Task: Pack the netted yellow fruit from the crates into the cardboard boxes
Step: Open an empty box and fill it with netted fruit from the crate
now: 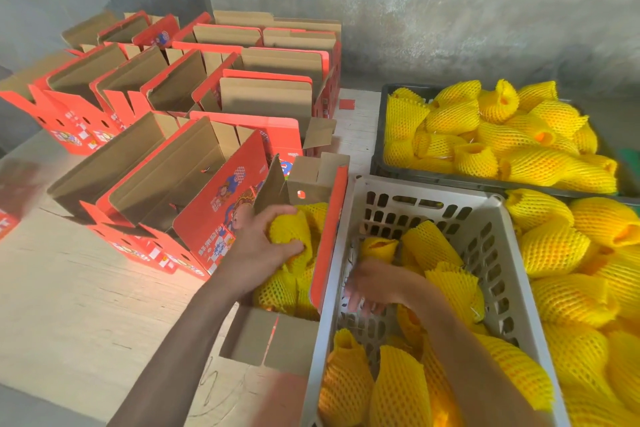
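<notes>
My left hand [258, 246] grips a netted yellow fruit [290, 229] inside the nearest red cardboard box [330, 229], where several other netted fruit lie under it. My right hand [375, 284] is blurred, down inside the grey plastic crate [349, 204] with its fingers spread and pointing toward the crate's left wall; it holds nothing that I can see. More netted fruit [429, 246] lie around it in the crate.
Several open red cardboard boxes [194, 163] stand in rows to the left and back. A black crate [381, 166] full of netted fruit sits at the back right, and another heap of netted fruit [581, 270] lies at the right. A concrete wall stands behind.
</notes>
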Motion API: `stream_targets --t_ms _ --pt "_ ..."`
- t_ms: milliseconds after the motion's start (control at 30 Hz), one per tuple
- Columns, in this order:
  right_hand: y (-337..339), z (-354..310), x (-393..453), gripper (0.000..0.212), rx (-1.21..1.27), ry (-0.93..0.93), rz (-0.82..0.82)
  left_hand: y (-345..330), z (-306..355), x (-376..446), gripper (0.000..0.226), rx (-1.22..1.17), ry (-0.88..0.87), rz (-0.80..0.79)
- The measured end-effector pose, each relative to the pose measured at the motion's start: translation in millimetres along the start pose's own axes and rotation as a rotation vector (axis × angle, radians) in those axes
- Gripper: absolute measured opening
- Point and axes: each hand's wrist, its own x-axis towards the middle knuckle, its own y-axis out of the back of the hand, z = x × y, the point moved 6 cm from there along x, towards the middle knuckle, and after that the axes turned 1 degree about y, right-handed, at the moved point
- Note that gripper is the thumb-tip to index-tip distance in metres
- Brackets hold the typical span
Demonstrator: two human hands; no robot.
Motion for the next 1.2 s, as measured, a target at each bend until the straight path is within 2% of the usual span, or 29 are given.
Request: stream_targets --t_ms 67,100,200,267,367,467,567,633,667,733,767,900,933,967,1000,1067,1133,1200 --pt "-24 7 1 0.029 -0.049 -0.069 -0.256 -12 -8 2 0.067 0.099 -0.042 -0.119" --pt "-31 9 0 0.027 -0.045 -0.093 -0.308 -21 -12 2 0.073 0.193 -0.06 -0.187" --pt "-32 13 -1 0.066 -0.102 -0.103 -0.307 -56 -23 -1 0.082 0.527 -0.153 -0.343" --pt "-33 18 2 0.082 -0.178 -0.113 -0.296 -72 -32 -7 0.082 0.619 -0.127 -0.373" --pt "-43 24 13 0.102 -0.305 -0.126 -0.252 -69 -43 -9 0.09 0.524 0.034 -0.476" --pt "-49 28 26 0.091 -0.453 -0.096 -0.138 -56 -42 -8 0.09 0.316 0.15 -0.616" --pt "-57 35 34 0.095 -0.435 -0.118 -0.128 -50 -36 -6 0.061 0.204 0.106 -0.546" --pt "-59 35 37 0.096 -0.44 -0.106 -0.137 -45 -30 -1 0.033 0.088 0.019 -0.365" --pt "-54 34 36 0.096 -0.441 -0.098 -0.117 -42 -28 1 0.028 0.042 -0.013 -0.262" --pt "-32 27 34 0.088 -0.383 -0.053 0.027 -32 -24 4 0.026 -0.031 -0.056 -0.085" --pt "-15 23 30 0.082 -0.316 -0.02 0.159 -29 -22 4 0.024 -0.067 -0.077 -0.031" --pt "61 23 -14 0.082 0.118 0.02 0.957 -24 -21 4 0.019 -0.279 -0.083 0.092" --pt "69 24 -25 0.072 0.287 0.102 1.128 -23 -22 4 0.017 -0.358 -0.05 0.129" --pt "72 23 -33 0.062 0.465 0.222 1.231 -23 -23 4 0.016 -0.451 -0.002 0.151" --pt "71 18 -38 0.055 0.626 0.364 1.259 -24 -23 5 0.016 -0.55 0.054 0.149" --pt "66 -3 -46 0.056 0.789 0.645 1.187 -32 -19 7 0.025 -0.732 0.153 0.076" --pt "55 -31 -54 0.061 0.648 0.864 1.147 -41 -11 9 0.044 -0.769 0.21 -0.014" --pt "37 -60 -56 0.067 0.39 0.989 1.109 -48 2 8 0.052 -0.758 0.185 -0.104"
